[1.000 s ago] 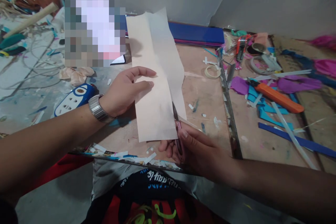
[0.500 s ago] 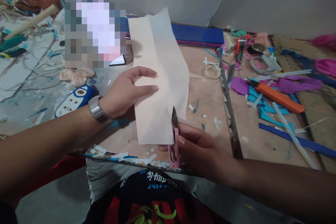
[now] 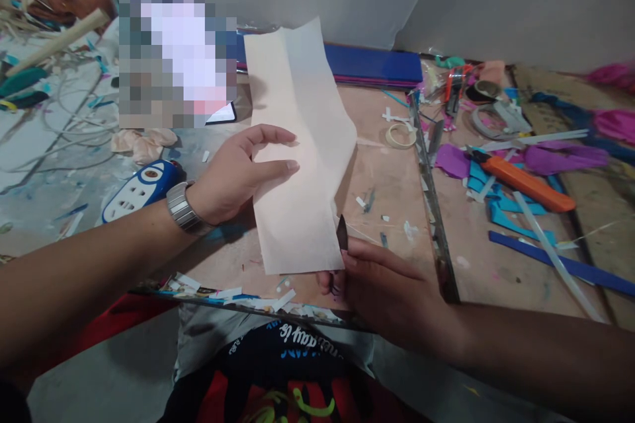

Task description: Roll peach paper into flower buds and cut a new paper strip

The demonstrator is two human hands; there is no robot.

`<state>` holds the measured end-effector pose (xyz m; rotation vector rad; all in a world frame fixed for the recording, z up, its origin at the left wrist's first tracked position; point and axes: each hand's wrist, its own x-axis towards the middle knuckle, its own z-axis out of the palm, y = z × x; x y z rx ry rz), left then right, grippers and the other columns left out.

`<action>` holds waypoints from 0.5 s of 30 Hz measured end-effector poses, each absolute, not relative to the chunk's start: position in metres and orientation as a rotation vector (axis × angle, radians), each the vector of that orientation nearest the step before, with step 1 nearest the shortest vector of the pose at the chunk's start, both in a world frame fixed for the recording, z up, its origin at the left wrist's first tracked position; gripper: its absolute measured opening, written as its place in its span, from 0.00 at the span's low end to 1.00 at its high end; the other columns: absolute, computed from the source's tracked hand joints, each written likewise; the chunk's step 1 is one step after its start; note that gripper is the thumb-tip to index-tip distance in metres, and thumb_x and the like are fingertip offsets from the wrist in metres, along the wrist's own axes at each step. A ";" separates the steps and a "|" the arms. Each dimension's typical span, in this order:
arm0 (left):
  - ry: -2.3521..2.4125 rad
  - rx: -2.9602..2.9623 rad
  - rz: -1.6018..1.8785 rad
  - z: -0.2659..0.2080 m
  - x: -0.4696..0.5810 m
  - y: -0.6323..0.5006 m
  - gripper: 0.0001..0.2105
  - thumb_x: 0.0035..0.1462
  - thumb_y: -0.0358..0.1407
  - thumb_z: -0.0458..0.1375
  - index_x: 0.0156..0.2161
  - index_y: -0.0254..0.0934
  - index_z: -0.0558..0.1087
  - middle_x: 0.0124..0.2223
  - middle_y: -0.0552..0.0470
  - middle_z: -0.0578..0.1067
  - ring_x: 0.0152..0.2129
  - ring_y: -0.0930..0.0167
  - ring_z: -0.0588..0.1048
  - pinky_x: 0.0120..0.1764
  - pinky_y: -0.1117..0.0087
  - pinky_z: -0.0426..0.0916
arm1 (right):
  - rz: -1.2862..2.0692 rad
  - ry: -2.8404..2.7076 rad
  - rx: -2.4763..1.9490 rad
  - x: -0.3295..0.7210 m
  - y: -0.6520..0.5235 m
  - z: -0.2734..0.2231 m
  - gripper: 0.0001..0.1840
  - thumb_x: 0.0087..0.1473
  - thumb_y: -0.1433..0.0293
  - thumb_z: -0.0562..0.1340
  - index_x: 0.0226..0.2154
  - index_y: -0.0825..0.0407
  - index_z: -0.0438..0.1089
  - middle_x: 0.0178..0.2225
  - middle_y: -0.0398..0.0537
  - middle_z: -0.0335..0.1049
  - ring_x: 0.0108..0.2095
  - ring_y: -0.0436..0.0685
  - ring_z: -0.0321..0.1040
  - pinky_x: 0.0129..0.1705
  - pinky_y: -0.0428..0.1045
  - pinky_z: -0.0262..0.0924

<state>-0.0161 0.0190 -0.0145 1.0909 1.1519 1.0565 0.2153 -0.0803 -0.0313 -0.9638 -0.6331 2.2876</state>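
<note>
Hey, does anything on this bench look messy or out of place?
Yes: white scraps litter the front edge of the table, looking untidy. The right edge of the pale sheet kinks inward above the scissors, so it looks uneven.

"What's lost around your right hand?"
"Near the desk's front edge, it covers most of my scissors' handles."
"And your left hand?"
"Past thumb and forefinger, I can't make out its fingers."
"Toward the back edge?"
"Blocky blur swallows all but a corner of some device; my paper hides part of the blue stack."
</note>
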 end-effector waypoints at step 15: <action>1.151 1.090 1.063 -0.014 -0.015 0.020 0.17 0.47 0.28 0.70 0.44 0.37 0.76 0.42 0.50 0.78 0.35 0.70 0.77 0.35 0.70 0.73 | 2.394 -0.966 -0.802 0.213 -0.079 -0.017 0.13 0.66 0.60 0.66 0.46 0.51 0.71 0.39 0.46 0.71 0.39 0.52 0.72 0.48 0.52 0.69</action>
